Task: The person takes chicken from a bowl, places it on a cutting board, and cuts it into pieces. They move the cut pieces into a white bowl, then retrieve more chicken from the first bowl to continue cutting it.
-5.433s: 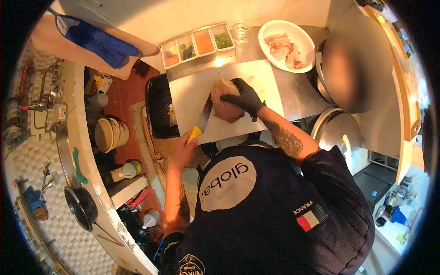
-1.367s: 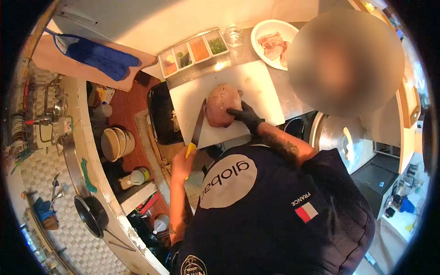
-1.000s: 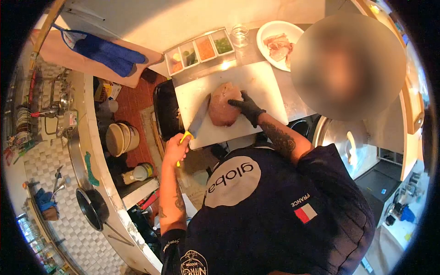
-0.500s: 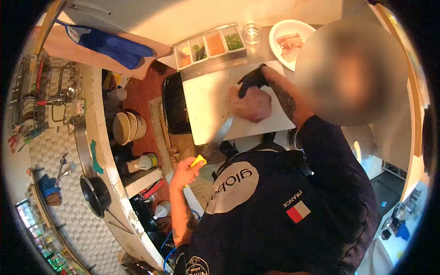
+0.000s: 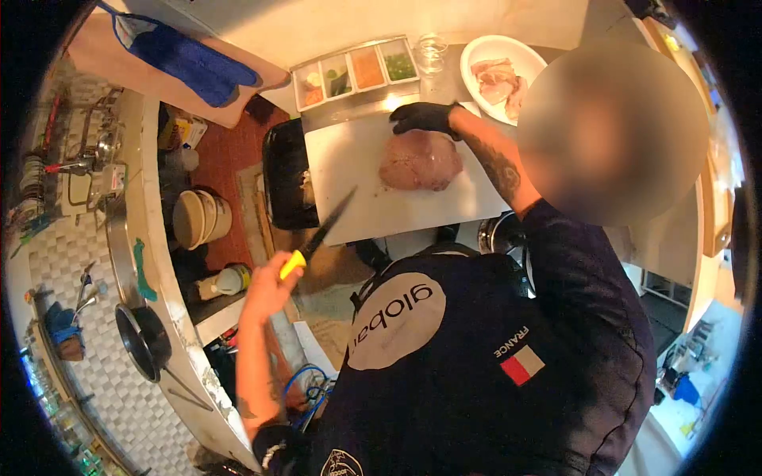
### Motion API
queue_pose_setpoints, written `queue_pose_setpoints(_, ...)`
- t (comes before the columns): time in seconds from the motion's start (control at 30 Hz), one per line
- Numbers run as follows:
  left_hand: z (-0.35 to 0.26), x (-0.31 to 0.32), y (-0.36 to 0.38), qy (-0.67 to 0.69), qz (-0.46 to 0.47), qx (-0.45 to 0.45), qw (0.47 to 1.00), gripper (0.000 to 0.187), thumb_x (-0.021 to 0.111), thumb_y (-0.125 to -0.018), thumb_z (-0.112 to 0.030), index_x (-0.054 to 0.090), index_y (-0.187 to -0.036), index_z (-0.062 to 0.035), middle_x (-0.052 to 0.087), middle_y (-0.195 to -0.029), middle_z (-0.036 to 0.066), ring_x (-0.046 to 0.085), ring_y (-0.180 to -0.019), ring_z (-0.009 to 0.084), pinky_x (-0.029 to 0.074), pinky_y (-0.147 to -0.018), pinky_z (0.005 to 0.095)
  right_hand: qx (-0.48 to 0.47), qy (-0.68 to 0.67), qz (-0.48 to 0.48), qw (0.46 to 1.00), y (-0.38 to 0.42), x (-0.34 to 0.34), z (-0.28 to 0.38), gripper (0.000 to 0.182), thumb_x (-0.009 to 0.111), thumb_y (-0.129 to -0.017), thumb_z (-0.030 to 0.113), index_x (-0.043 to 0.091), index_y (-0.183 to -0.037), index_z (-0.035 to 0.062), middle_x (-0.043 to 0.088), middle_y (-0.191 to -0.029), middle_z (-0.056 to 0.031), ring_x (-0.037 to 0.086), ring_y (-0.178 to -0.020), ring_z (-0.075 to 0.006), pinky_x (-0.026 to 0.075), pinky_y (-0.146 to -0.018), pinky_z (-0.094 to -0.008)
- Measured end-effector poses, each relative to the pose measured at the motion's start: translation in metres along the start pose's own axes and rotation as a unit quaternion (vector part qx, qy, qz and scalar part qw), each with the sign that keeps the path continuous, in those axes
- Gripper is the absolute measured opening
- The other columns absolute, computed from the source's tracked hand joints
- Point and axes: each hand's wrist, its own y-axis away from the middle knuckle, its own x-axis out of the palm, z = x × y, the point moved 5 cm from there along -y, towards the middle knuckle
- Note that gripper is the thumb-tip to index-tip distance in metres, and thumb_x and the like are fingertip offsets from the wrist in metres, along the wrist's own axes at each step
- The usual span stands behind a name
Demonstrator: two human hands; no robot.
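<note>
My left hand (image 5: 270, 287), bare, is closed round the yellow handle of a knife (image 5: 293, 263). The dark blade points up and to the right, with its tip over the left part of a white cutting board (image 5: 341, 159). A large pale pink piece of meat (image 5: 421, 163) lies on the board. Along its upper edge rests my right hand (image 5: 425, 119) in a black glove, fingers stretched out to the left and touching the meat.
Behind the board stand a tray of chopped ingredients (image 5: 357, 92), a clear glass (image 5: 431, 54) and a white bowl (image 5: 470, 59) of meat pieces. A black bin (image 5: 287, 174) is left of the board. Buckets (image 5: 200, 218) stand lower left. A blurred area covers the right.
My left hand has moved left and down with the knife, away from the meat. My right hand has shifted from the meat's top surface to its upper edge, fingers straighter. The view has shifted slightly.
</note>
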Motion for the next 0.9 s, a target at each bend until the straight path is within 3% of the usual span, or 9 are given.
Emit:
queue_pose_setpoints(0.07, 0.008, -0.009, -0.029, 0.033, 0.011, 0.032, 0.999, 0.033, 0.071, -0.094, -0.031, 0.067, -0.116, -0.0065, 0.072, -0.095, 0.018, 0.069, -0.083, 0.0317, 0.052, -0.075, 0.0411, 0.231, -0.102, -0.255, 0.934, 0.037, 0.015, 0.01, 0.078, 0.074, -0.085, 0.053, 0.051, -0.147, 0.0106, 0.046, -0.152, -0.0199, 0.045, -0.14, -0.0371, 0.037, -0.117, -0.0435)
queue_pose_setpoints(0.1, 0.013, -0.005, -0.049, 0.044, 0.05, 0.022, 0.998, 0.034, 0.071, -0.094, -0.031, 0.067, -0.117, -0.0062, 0.073, -0.098, 0.018, 0.07, -0.087, 0.0319, 0.052, -0.078, 0.0416, 0.241, -0.064, -0.361, 0.898, 0.055, 0.023, 0.023, 0.072, 0.068, -0.092, 0.054, 0.052, -0.145, 0.0077, 0.049, -0.149, -0.0215, 0.046, -0.139, -0.0352, 0.037, -0.117, -0.0422)
queue_pose_setpoints(0.2, 0.01, 0.018, -0.108, 0.05, 0.052, 0.003, 0.997, 0.039, 0.071, -0.093, -0.033, 0.067, -0.121, -0.0055, 0.073, -0.103, 0.019, 0.072, -0.094, 0.0324, 0.054, -0.083, 0.0412, 0.232, 0.006, -0.555, 0.799, 0.097, 0.061, 0.034, 0.088, 0.077, -0.082, 0.056, 0.049, -0.145, 0.0003, 0.051, -0.144, -0.0251, 0.05, -0.134, -0.0399, 0.039, -0.114, -0.0454)
queue_pose_setpoints(0.27, 0.016, 0.055, -0.126, 0.065, 0.043, -0.001, 0.997, 0.043, 0.071, -0.093, -0.035, 0.067, -0.124, -0.005, 0.073, -0.104, 0.02, 0.072, -0.096, 0.0325, 0.054, -0.084, 0.0403, 0.212, 0.091, -0.545, 0.806, 0.115, 0.09, 0.057, 0.102, 0.083, -0.073, 0.058, 0.045, -0.146, -0.002, 0.048, -0.146, -0.0277, 0.048, -0.134, -0.0432, 0.037, -0.114, -0.0493)
queue_pose_setpoints(0.33, 0.025, 0.088, -0.137, 0.089, 0.054, 0.012, 0.994, 0.047, 0.072, -0.092, -0.037, 0.067, -0.125, -0.0045, 0.073, -0.105, 0.021, 0.072, -0.096, 0.0324, 0.054, -0.085, 0.0393, 0.203, 0.215, -0.445, 0.845, 0.116, 0.106, 0.065, 0.117, 0.089, -0.063, 0.056, 0.038, -0.149, -0.0057, 0.042, -0.15, -0.0329, 0.044, -0.135, -0.0473, 0.035, -0.116, -0.0509)
queue_pose_setpoints(0.5, -0.014, 0.092, -0.108, 0.116, 0.044, 0.031, 0.992, 0.047, 0.072, -0.091, -0.036, 0.068, -0.126, -0.0038, 0.072, -0.105, 0.024, 0.072, -0.097, 0.0359, 0.055, -0.086, 0.0417, 0.147, 0.268, -0.381, 0.873, 0.106, 0.127, 0.054, 0.124, 0.092, -0.062, 0.05, 0.031, -0.152, -0.0087, 0.037, -0.154, -0.0332, 0.037, -0.143, -0.0474, 0.03, -0.122, -0.0491)
queue_pose_setpoints(0.6, 0.0, 0.098, -0.097, 0.121, 0.034, 0.038, 0.991, 0.045, 0.07, -0.093, -0.033, 0.065, -0.127, -0.0037, 0.071, -0.104, 0.025, 0.071, -0.098, 0.04, 0.055, -0.085, 0.045, 0.111, 0.243, -0.35, 0.898, 0.111, 0.124, 0.051, 0.123, 0.091, -0.065, 0.052, 0.029, -0.153, -0.0084, 0.036, -0.155, -0.033, 0.036, -0.144, -0.0469, 0.029, -0.122, -0.0493)
queue_pose_setpoints(0.8, -0.002, 0.108, -0.085, 0.019, 0.01, 0.039, 0.999, 0.039, 0.061, -0.098, -0.025, 0.052, -0.129, -0.0036, 0.069, -0.105, 0.027, 0.067, -0.099, 0.0466, 0.054, -0.083, 0.0522, 0.196, 0.237, -0.35, 0.885, 0.091, 0.112, 0.065, 0.107, 0.087, -0.073, 0.05, 0.038, -0.149, -0.0076, 0.04, -0.153, -0.0306, 0.039, -0.142, -0.045, 0.032, -0.119, -0.0493)
queue_pose_setpoints(0.9, -0.021, 0.107, -0.077, 0.047, -0.07, 0.075, 0.994, 0.037, 0.057, -0.1, -0.025, 0.052, -0.129, -0.0025, 0.068, -0.111, 0.026, 0.066, -0.099, 0.0469, 0.054, -0.083, 0.0529, 0.138, 0.204, -0.456, 0.855, 0.078, 0.108, 0.08, 0.087, 0.085, -0.075, 0.047, 0.053, -0.138, -0.0043, 0.052, -0.141, -0.0274, 0.048, -0.131, -0.0434, 0.038, -0.112, -0.0494)
